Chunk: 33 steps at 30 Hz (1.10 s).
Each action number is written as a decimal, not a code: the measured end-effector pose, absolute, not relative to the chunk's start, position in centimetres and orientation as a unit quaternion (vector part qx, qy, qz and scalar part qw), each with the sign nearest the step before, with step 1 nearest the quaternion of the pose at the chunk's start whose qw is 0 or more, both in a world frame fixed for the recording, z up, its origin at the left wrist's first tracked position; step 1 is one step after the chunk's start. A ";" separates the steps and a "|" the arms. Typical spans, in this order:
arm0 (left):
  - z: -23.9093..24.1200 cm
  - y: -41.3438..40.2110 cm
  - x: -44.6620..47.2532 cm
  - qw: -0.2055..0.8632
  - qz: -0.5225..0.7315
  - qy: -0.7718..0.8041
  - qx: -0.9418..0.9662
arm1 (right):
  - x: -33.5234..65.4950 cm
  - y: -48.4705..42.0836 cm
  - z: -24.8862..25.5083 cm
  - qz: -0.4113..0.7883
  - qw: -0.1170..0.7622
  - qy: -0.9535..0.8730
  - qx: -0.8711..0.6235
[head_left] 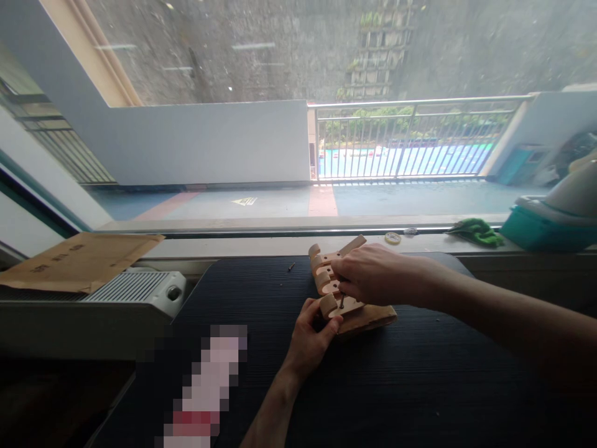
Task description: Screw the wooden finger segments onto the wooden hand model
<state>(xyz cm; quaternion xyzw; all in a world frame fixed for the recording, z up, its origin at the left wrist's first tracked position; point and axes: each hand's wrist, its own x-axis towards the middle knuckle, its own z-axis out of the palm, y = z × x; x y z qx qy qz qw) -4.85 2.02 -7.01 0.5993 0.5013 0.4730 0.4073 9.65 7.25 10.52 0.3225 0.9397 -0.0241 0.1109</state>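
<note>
A pale wooden piece [332, 287] with several rounded knobs and drilled holes lies on the dark table, on top of a flat wooden board [373, 318]. My left hand [314, 333] grips its near end, thumb and fingers closed round the nearest knob. From above, my right hand [364, 270] reaches over the piece with its fingers closed. A thin metal shaft [342, 301] stands upright under those fingertips, its lower end at a hole in the wood. The upper part of the shaft is hidden by the hand. One loose screw [291, 267] lies left of the wooden piece.
A roll of tape [392, 238], a green cloth [480, 232] and a teal container [550, 224] sit along the window sill. At left, a brown paper envelope [79, 258] rests on a white radiator [149, 289]. A blurred-out patch covers the table's lower left.
</note>
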 end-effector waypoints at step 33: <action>-7.1 2.0 -4.9 0.394 0.463 0.502 0.616 | 11.0 7.5 11.6 -0.089 0.070 0.948 0.296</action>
